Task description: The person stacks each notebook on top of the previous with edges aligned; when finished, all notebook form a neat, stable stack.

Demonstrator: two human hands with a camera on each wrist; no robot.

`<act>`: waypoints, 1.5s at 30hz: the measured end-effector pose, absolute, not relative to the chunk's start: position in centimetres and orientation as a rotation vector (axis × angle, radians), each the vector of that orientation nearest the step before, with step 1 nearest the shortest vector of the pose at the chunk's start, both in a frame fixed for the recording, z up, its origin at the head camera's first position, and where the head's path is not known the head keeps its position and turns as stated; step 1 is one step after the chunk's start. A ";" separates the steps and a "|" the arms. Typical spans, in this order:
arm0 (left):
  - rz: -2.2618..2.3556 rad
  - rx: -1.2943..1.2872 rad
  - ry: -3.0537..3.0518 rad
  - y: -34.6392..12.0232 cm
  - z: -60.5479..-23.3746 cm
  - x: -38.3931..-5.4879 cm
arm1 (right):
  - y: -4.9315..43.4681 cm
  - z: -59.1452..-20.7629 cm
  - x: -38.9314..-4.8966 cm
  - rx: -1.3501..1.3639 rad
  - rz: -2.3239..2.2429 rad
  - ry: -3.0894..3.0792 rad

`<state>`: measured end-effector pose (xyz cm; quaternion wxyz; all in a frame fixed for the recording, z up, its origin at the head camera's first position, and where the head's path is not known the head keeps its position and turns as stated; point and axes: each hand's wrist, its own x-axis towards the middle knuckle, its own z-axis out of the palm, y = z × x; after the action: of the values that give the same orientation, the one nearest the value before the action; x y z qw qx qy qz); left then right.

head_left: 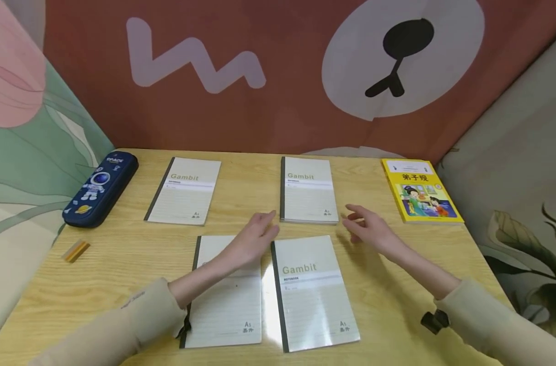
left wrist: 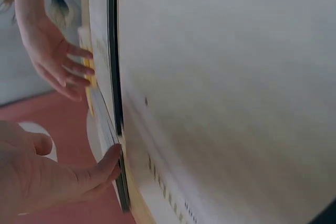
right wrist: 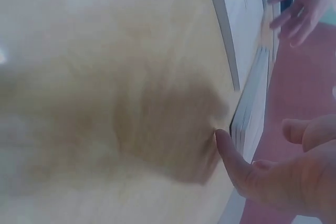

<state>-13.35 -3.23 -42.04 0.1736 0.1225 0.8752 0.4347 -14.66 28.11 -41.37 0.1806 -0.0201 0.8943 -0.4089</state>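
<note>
A small stack of Gambit notebooks [head_left: 309, 190] lies at the back middle of the table, between my two hands. My left hand [head_left: 252, 236] is at its dark spine, fingertips at or very near the edge; contact is unclear. On the other side, my right hand [head_left: 369, 231] hovers just off the stack's right edge, fingers loosely bent and holding nothing. Below my left forearm lies a notebook [head_left: 227, 315], partly covered by the arm. Beside it is another notebook [head_left: 319, 300]. In the right wrist view the stack [right wrist: 249, 108] shows several layered edges.
Another Gambit notebook [head_left: 184, 190] lies at the back left. Further left are a navy space-themed pencil case [head_left: 101, 188] and a small brown-and-gold object [head_left: 75, 251]. A yellow book [head_left: 422, 190] lies at the back right. A printed wall covering [head_left: 287, 117] borders the table's back.
</note>
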 end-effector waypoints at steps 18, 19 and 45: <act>1.341 0.268 2.390 -3.0 -42.3 -7.3 | 24.8 -40.5 -8.1 -0.118 -1.168 2.414; 1.352 0.267 2.388 -3.0 -42.3 -7.1 | 24.7 -40.5 -8.0 -0.098 -1.187 2.385; 1.482 0.190 2.314 -2.8 -43.3 -6.9 | 25.7 -40.5 -8.5 0.026 -1.335 2.143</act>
<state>-6.92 -2.80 -43.31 0.1921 0.0678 0.8244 0.5281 -8.46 25.73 -40.51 0.3036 0.0097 0.8086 -0.5038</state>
